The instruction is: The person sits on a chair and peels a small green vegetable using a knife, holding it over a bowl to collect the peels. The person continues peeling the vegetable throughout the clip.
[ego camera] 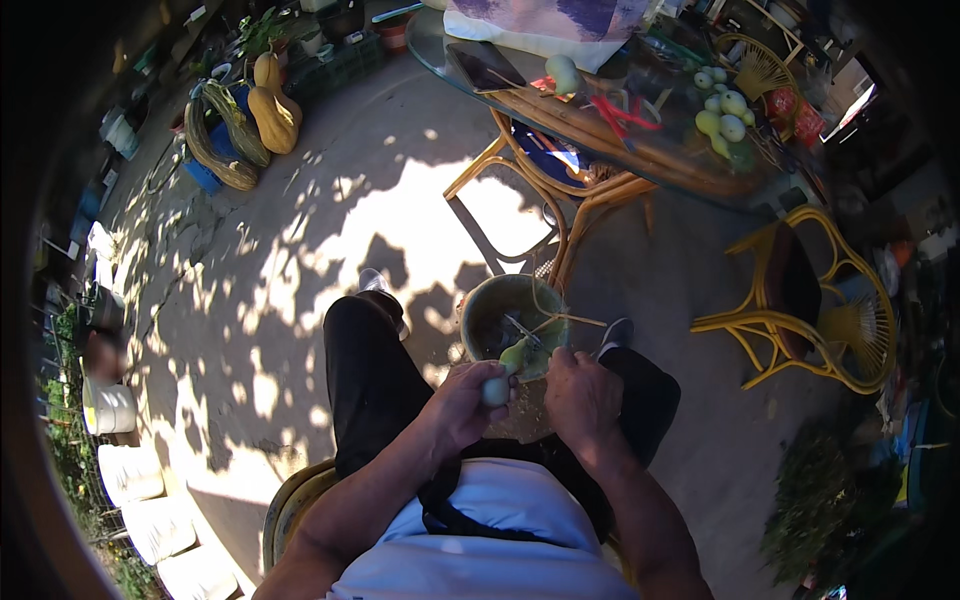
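Observation:
My left hand [469, 401] grips a small pale green bottle gourd [495, 390] whose narrower end points away from me. To its right, my right hand [583, 390] is closed around something too small or hidden to make out, close to the gourd's stem end. A thin, light-coloured blade or stick [523, 328] lies beyond the gourd's tip; whether it is held cannot be told. Below and just beyond both hands, between my knees, stands a round bucket [474, 319] with dark contents and thin dry stems across its rim.
A glass-topped rattan table [525, 112] ahead bears several small gourds [724, 116], a dark tablet or phone [486, 66] and red-handled scissors or a similar tool [619, 116]. A rattan chair [780, 315] is at right. Large squashes [274, 112] stand far left, white buckets [157, 529] near left.

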`<state>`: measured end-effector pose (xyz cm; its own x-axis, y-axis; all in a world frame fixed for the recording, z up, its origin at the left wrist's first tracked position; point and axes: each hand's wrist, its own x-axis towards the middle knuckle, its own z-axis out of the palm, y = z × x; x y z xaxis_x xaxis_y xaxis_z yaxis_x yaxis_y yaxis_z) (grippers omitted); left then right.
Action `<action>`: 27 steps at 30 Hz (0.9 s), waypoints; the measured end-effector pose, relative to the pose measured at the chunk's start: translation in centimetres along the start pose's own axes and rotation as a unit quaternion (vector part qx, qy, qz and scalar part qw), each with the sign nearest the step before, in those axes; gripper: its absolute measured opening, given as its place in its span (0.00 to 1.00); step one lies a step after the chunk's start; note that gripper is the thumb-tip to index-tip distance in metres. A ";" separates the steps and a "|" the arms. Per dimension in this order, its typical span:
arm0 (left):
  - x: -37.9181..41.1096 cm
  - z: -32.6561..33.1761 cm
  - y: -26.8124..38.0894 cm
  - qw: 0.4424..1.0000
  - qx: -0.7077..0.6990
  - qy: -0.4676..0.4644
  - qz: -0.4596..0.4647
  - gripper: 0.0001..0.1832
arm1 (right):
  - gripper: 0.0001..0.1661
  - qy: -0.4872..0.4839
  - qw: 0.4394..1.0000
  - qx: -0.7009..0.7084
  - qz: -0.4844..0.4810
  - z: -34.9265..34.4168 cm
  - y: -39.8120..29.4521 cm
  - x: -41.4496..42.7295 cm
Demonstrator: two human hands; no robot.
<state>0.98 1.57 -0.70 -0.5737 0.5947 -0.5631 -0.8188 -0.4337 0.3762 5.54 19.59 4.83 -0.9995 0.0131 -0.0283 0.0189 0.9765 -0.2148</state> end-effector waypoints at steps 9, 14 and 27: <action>0.6 -1.0 0.0 0.993 -0.093 -0.053 -0.057 0.15 | 0.05 0.045 0.999 0.020 -0.004 0.2 0.5 0.0; 0.4 -0.5 0.1 0.993 -0.090 -0.054 -0.055 0.16 | 0.07 0.048 0.998 0.025 -0.027 0.1 -0.2 -0.5; -0.3 1.6 -0.6 0.953 0.222 0.099 0.179 0.11 | 0.05 0.096 0.995 0.031 0.007 0.9 0.5 -0.2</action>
<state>1.58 2.70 0.44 -0.8388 0.3044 -0.4514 -0.5245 -0.2295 0.8199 5.75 19.91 3.82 -0.9854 0.0737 0.1532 0.0289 0.9607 -0.2762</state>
